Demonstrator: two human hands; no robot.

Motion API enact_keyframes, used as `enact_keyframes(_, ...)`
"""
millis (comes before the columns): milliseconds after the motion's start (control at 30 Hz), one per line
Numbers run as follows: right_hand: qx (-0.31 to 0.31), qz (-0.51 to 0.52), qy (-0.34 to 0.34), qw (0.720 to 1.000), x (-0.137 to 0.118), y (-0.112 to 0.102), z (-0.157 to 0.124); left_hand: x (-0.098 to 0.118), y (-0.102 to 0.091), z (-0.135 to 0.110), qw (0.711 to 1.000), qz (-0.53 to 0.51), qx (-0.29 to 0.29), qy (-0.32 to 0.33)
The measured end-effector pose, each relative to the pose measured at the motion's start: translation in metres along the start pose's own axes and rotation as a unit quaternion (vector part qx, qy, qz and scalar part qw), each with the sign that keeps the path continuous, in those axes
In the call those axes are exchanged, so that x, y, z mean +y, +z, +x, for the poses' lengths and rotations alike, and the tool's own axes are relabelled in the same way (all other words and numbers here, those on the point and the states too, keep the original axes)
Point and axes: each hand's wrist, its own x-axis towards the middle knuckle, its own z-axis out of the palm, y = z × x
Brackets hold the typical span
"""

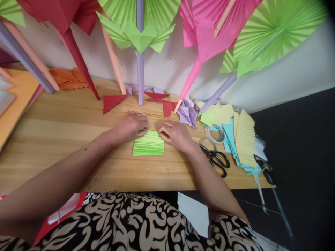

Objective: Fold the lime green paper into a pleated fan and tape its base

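A small sheet of light green pleated paper (148, 143) lies on the wooden table (104, 170) in front of me, its folds running side to side. My left hand (132, 126) pinches its far left corner between thumb and fingers. At the far right corner, my right hand (176, 135) grips the same edge with its fingers curled in. The near part of the paper rests flat between my wrists. Black-handled scissors (215, 158) lie beside my right forearm, close to a roll of tape (214, 134).
Paper fans on rolled sticks lean against the wall, among them a green fan (280, 31) and a pink fan (209, 38). Red scraps (113, 103) and purple pleated paper (187, 113) lie behind my hands. Yellow pleated paper (244, 139) sits at the table's right end.
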Motion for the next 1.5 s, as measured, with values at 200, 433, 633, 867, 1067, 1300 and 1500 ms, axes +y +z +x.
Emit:
enact_keyframes(200, -0.007, -0.008, 0.004, 1.0, 0.003, -0.001, 0.0, -0.001, 0.003, 0.0, 1.0, 0.018, 0.022, -0.007)
enact_keyframes(433, -0.011, -0.032, 0.051, 0.998, -0.004, 0.005, 0.002, -0.008, 0.012, 0.002, 0.987, -0.087, 0.125, -0.05)
enact_keyframes(633, 0.035, -0.021, 0.081, 0.996, 0.001, -0.002, -0.002, -0.008, 0.006, 0.0, 0.91, -0.29, 0.197, -0.22)
enact_keyframes(867, 0.111, 0.002, 0.076, 0.991, 0.0, -0.009, 0.0, 0.013, -0.004, 0.002, 0.794, -0.513, 0.138, -0.296)
enact_keyframes(1067, 0.101, 0.024, 0.086, 0.991, -0.003, -0.004, -0.001, 0.02, 0.012, 0.006, 0.727, -0.607, 0.076, -0.312)
enact_keyframes(1300, 0.111, 0.094, 0.117, 0.982, -0.004, 0.0, -0.001, 0.021, 0.01, 0.005, 0.694, -0.628, 0.074, -0.343)
enact_keyframes(1500, 0.117, 0.2, 0.152, 0.961, -0.003, 0.002, 0.001, 0.02, 0.008, 0.005, 0.692, -0.629, 0.063, -0.35)
